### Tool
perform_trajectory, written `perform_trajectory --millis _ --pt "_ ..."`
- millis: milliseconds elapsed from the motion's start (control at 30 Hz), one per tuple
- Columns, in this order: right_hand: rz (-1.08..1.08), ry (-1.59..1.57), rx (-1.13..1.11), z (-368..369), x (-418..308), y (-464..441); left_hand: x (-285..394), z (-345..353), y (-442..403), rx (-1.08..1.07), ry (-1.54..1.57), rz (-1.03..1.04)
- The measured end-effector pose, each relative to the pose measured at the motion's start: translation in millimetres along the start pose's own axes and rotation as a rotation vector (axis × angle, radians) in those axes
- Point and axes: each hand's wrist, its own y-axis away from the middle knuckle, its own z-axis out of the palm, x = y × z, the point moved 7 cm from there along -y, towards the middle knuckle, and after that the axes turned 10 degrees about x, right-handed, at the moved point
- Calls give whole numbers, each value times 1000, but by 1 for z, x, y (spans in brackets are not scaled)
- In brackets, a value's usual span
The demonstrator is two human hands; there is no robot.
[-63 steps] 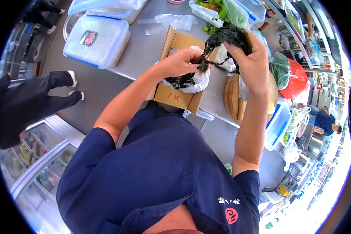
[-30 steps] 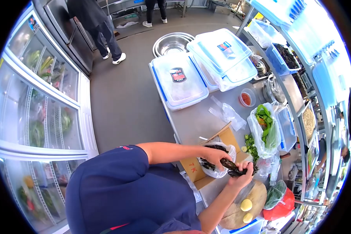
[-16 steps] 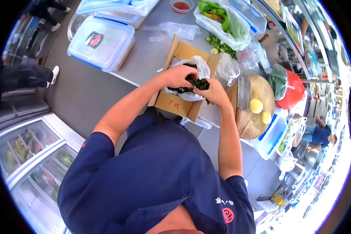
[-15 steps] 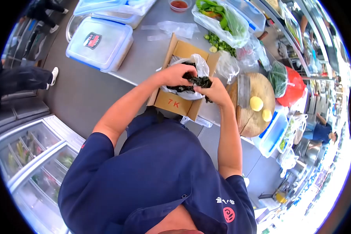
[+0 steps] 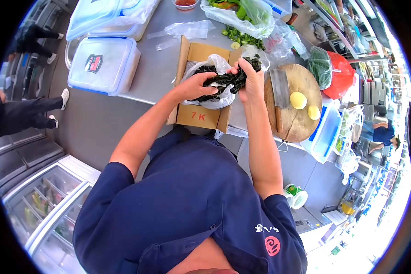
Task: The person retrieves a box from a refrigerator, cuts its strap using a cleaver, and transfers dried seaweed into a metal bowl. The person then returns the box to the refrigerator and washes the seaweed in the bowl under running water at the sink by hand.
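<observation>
A cardboard box marked "7K" stands in front of me, with a white plastic bag inside it. Dark, glossy, wrinkled seaweed comes up out of the bag. My right hand grips a bunch of it above the box's right side, thumb pointing upward. Over the bag, my left hand has thumb and fingers around the other part of the seaweed. A stretch of it spans the gap between both hands. The bag's bottom is hidden.
To the right, a round chopping board carries a cleaver and two peeled yellow pieces. A lidded plastic container sits at the left. Behind lie chopped greens and bagged greens. Another person's legs show at far left.
My right hand has turned and risen, pulling more seaweed up and to the right. My left hand has opened its grip wider. The view has shifted slightly.
</observation>
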Motion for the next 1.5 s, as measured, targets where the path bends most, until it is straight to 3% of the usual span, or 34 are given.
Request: perform_trajectory --millis 200,267,333,400,467,567,600,667,700,767,800,867,933,1000,1033,1067,1133,1200,1267,1333,1400,1467,1500 --pt "-182 217 88 -13 2 -23 -11 -13 6 95 -118 -55" --pt "-263 341 111 -19 3 -23 -15 -31 8 221 -265 5" --pt "-492 973 -15 -12 4 -18 -17 -42 1 239 -317 12" --pt "-430 1312 -270 1 13 -3 -12 -45 -5 209 -208 155" --pt "-484 1641 -451 6 32 6 -12 -42 -10 179 -152 110" --pt "-451 1875 -485 1 55 4 4 -26 -11 112 -344 264" --pt "-446 1875 -479 2 54 1 3 -23 -11 106 -343 262" --pt "-206 1715 -356 -7 50 -8 25 -29 -4 351 -435 567" --pt "-202 1717 -351 -9 49 -8 24 -28 3 347 -430 568" --pt "33 1396 -98 -26 45 -14 -3 -52 22 602 -570 39" --pt "36 1395 -95 -25 47 -11 10 -47 31 598 -569 37" --pt "175 934 -12 -24 61 -3 -2 -19 45 291 -28 -437" --pt "195 844 -5 -18 81 6 -3 -4 43 220 155 -417" --pt "336 476 166 -8 97 20 -10 -3 35 294 431 -435" --pt "417 399 136 -15 122 16 -12 -2 32 242 498 -484" --pt "416 392 145 -11 125 18 -15 -4 29 232 494 -490" --pt "481 58 126 5 136 29 -26 -9 27 276 537 -550" --pt "580 52 118 6 140 35 -32 -17 24 292 512 -547" --pt "483 300 167 8 123 40 -25 -18 27 325 435 -520" --pt "430 549 -3 -5 134 30 -43 -25 23 346 457 -509" --pt "-50 916 -276 -2 111 21 -49 -38 21 496 370 -454" --pt "-185 885 -26 -28 57 47 -52 -50 23 527 301 -450" --pt "-301 948 -14 -52 32 46 -51 -51 24 526 298 -448"
